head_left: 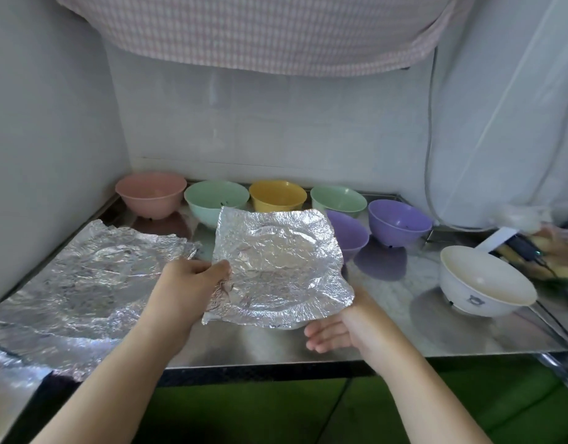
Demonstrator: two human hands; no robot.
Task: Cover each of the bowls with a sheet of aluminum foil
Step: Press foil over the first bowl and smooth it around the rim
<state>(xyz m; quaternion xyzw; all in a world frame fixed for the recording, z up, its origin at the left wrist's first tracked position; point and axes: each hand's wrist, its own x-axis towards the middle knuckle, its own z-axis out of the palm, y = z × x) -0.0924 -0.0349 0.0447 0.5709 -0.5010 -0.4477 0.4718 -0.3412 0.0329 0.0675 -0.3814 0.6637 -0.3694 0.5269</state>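
Note:
My left hand (193, 277) pinches the left edge of a crinkled foil sheet (276, 264) and holds it above the steel counter. A round bowl-rim imprint shows in the sheet. My right hand (337, 334) lies open, palm up, under the sheet's near right corner. Along the back stand a pink bowl (149, 193), a green bowl (209, 197), a yellow bowl (277, 195), a second green bowl (338, 198) and two purple bowls (399, 221), one (349, 233) partly hidden by the foil. A white bowl (486, 282) sits to the right. All bowls are uncovered.
A pile of more crumpled foil sheets (84, 283) covers the counter's left part. The steel counter (388, 331) has its front edge close to me. Cables and small items (532, 251) lie at the far right. Walls close the left and back sides.

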